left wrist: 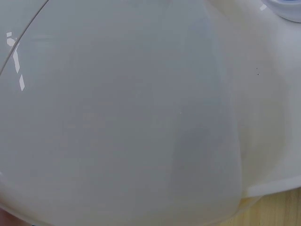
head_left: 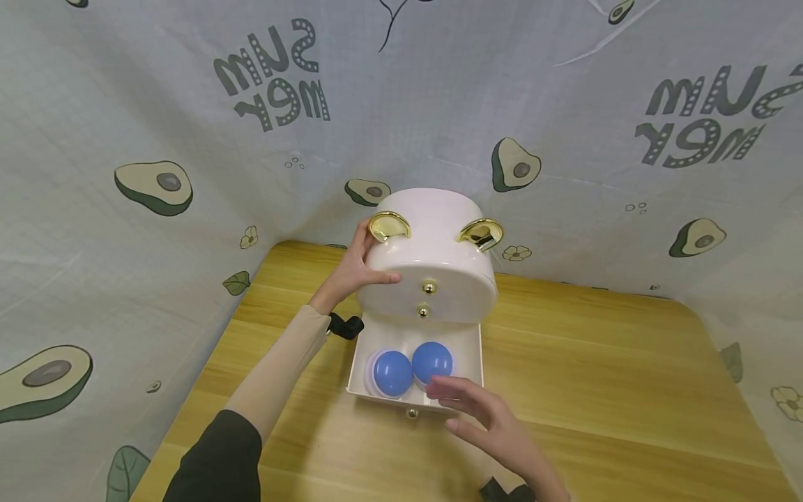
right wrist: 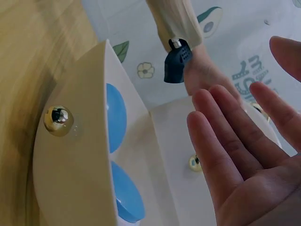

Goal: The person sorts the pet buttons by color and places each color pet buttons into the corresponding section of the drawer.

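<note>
A white rounded drawer box [head_left: 433, 279] with gold ears stands on the table, its lower drawer [head_left: 479, 355] pulled out. Inside the drawer sit two round, blue-domed items with pale rims, the left one [head_left: 392, 373] beside the right one [head_left: 431, 361]. My left hand [head_left: 354, 268] holds the box's left side, thumb across the front and fingers partly hidden behind the gold ear. Above the drawer's front right corner hovers my right hand [head_left: 483, 418], holding nothing. The right wrist view shows its fingers [right wrist: 225, 141] extended. The left wrist view is mostly filled by the box's white surface [left wrist: 117, 113].
The wooden table [head_left: 596, 376] extends to both sides of the box. Behind it hangs a pale cloth [head_left: 439, 104] printed with avocados and lettering. A gold knob [right wrist: 58, 120] sticks out from the drawer front.
</note>
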Available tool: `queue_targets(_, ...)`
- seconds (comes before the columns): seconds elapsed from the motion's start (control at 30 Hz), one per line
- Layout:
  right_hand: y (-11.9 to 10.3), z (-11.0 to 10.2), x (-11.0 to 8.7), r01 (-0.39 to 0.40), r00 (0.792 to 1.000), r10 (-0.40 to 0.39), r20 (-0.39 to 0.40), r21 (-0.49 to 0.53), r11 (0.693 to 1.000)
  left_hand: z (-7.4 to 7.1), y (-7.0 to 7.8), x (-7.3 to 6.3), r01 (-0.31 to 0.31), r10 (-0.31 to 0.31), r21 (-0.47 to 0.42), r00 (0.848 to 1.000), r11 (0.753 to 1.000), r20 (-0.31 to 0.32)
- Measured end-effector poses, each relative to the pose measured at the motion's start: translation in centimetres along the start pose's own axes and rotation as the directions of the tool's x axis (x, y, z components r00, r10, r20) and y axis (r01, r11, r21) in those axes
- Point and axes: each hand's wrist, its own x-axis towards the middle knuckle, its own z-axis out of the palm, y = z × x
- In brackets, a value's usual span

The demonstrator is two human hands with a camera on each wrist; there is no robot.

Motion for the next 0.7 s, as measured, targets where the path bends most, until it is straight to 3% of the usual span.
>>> queue_targets(0.3,1.6,1.4,-1.2,-0.104,0.988,0.095,0.120,0.072,0.992,-0.1,0.0,0.0,-0.002,0.002,0.009,1.000,1.000,-0.002)
queue_targets(0.47,3.2,2.1,-1.8,-0.102,0.983,0.091,0.157,0.063,0.993,0.0,0.3,0.1,0.024,-0.024,0.006,1.000,1.000,-0.009)
queue_targets(0.6,4.5,2.7,-2.2,-0.123,0.976,0.104,0.191,0.089,0.988,0.4,1.9,-0.3,0.032,-0.032,0.014,0.999,0.999,-0.010)
queue_targets(0.7,5.2,3.2,-2.5,-0.191,0.965,0.162,0.207,0.128,0.973,0.7,2.9,-0.6,0.033,-0.033,0.022,0.999,0.999,-0.010)
